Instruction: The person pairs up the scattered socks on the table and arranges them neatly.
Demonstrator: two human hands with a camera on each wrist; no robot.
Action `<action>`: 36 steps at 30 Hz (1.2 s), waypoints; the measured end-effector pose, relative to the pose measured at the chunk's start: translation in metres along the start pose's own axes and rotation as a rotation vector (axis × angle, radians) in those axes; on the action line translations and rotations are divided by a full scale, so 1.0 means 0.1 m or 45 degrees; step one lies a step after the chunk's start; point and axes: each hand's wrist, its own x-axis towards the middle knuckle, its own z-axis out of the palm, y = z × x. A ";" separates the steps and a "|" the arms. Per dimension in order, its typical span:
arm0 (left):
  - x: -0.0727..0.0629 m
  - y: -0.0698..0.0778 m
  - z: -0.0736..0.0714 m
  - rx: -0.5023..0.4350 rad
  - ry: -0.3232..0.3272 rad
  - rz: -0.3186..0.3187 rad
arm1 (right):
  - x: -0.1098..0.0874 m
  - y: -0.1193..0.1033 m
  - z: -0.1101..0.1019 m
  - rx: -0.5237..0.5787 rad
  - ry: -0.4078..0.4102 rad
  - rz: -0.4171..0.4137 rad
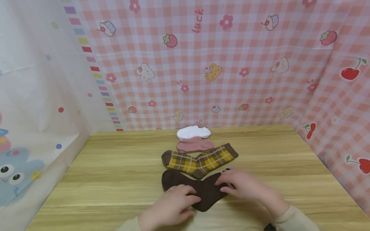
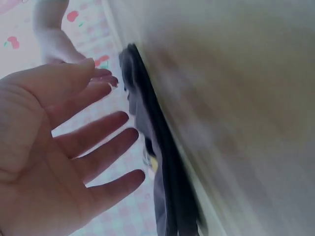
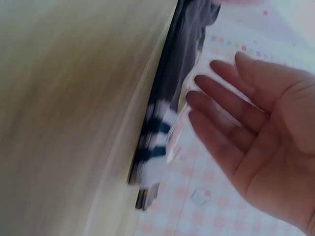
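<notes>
A dark brown sock (image 1: 206, 194) lies flat on the table nearest the person, its toe to the left and cuff to the right. My left hand (image 1: 174, 205) is over its near left part, and in the left wrist view the spread, relaxed fingers stand just off the fabric. At the cuff end is my right hand (image 1: 242, 183), partly covering it. The right wrist view shows the striped dark and white cuff (image 3: 156, 142) beside loosely extended fingers with nothing gripped. Just behind lies a brown and yellow plaid sock (image 1: 199, 163).
Farther back on the wooden table (image 1: 115, 179) are a pink sock (image 1: 193, 145) and a white sock (image 1: 190, 132), all in one column. A pink checked cloth (image 1: 185, 64) hangs behind the table, with printed cloths at both sides. A small black object (image 1: 269, 227) shows by the right sleeve.
</notes>
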 end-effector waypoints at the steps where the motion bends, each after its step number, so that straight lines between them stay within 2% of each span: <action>1: -0.01 -0.01 -0.01 0.019 0.003 -0.022 | 0.02 -0.03 0.01 0.015 -0.013 -0.033; 10: -0.15 -0.11 -0.08 0.131 -0.090 -0.326 | 0.09 -0.23 0.13 0.038 -0.184 -0.301; 18: -0.23 -0.15 -0.11 0.081 -0.143 -0.491 | 0.10 -0.33 0.19 0.016 -0.296 -0.358; 23: -0.25 -0.21 -0.12 -0.015 -0.205 -0.517 | 0.07 -0.36 0.20 -0.025 -0.306 -0.373; 29: -0.28 -0.29 -0.11 -0.175 -0.229 -0.527 | 0.06 -0.37 0.22 -0.026 -0.311 -0.390; 36: -0.34 -0.37 -0.12 -0.330 -0.311 -0.471 | 0.04 -0.38 0.21 -0.022 -0.329 -0.372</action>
